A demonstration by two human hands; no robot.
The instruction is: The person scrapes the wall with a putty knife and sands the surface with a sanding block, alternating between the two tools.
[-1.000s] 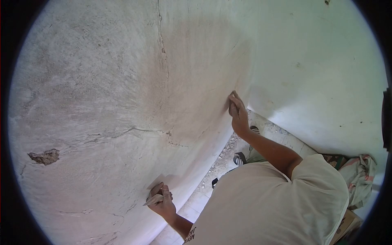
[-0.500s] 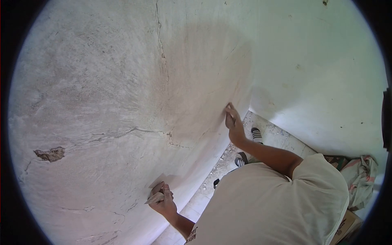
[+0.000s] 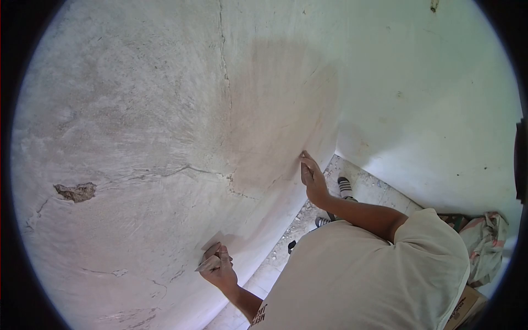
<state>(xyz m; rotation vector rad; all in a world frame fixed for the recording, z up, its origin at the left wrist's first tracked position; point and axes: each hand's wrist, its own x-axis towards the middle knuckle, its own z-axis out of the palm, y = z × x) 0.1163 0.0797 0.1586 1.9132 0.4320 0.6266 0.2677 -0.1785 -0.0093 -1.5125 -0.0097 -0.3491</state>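
My left hand [image 3: 219,269] is closed around a thin, pale folded piece [image 3: 208,264] that looks like sandpaper or card. Its thumb lies along the piece, close to the lower part of the cracked plaster wall [image 3: 165,220]. Farther right, my right hand [image 3: 314,180] has its fingers together and bent, fingertips right at the wall surface near the corner. Whatever may be under those fingers is hidden; I cannot tell what it is. A smoother, browner patch [image 3: 275,104] of plaster spreads above my right hand.
Cracks run across the wall, and a broken-out hole [image 3: 76,192] shows at the left. A pale green wall [image 3: 429,99] meets it at the corner. Crumbs of debris litter the floor tiles [image 3: 357,176] around my striped sandals [image 3: 345,186]. A plastic sack [image 3: 487,247] and a cardboard box [image 3: 466,305] stand behind me.
My right hand has slid a little down and to the left along the wall. My left hand keeps its hold on the folded piece. The view has tilted slightly.
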